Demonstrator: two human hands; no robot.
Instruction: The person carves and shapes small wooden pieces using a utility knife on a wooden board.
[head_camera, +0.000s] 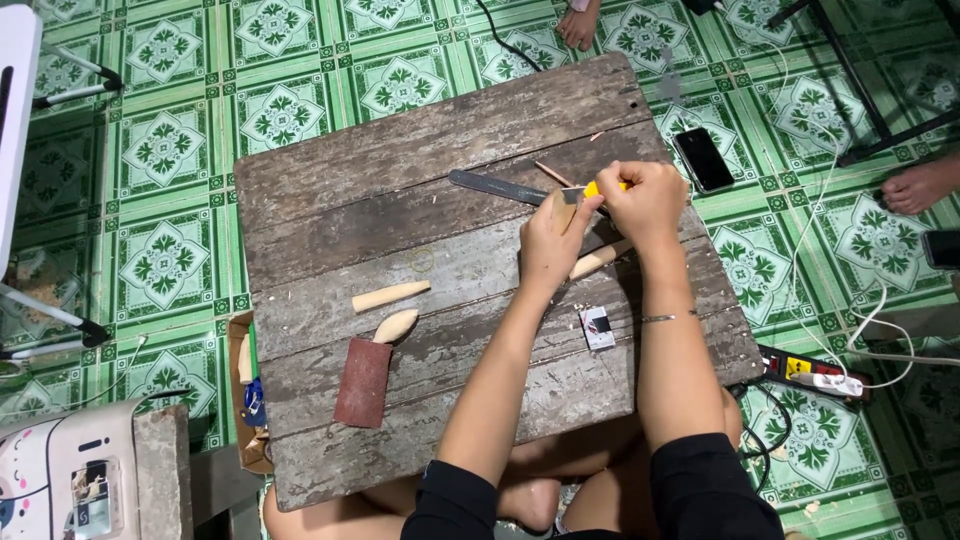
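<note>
Two carved wood pieces (390, 296) (395, 325) and red sandpaper (362, 383) are laid on plank table (330, 200). Metal file (495, 186) is placed near. Black phone (704, 159) is left on green tiled floor (170, 230).

A small white rectangular packet (597, 327) with a dark patch lies on the wooden board, at five o'clock from its middle. A black phone (704, 158) with a dark screen lies on the tiles at two o'clock. Another dark screen (942, 248) shows at three o'clock. An open brown cardboard box (243, 400) sits at eight o'clock.
</note>
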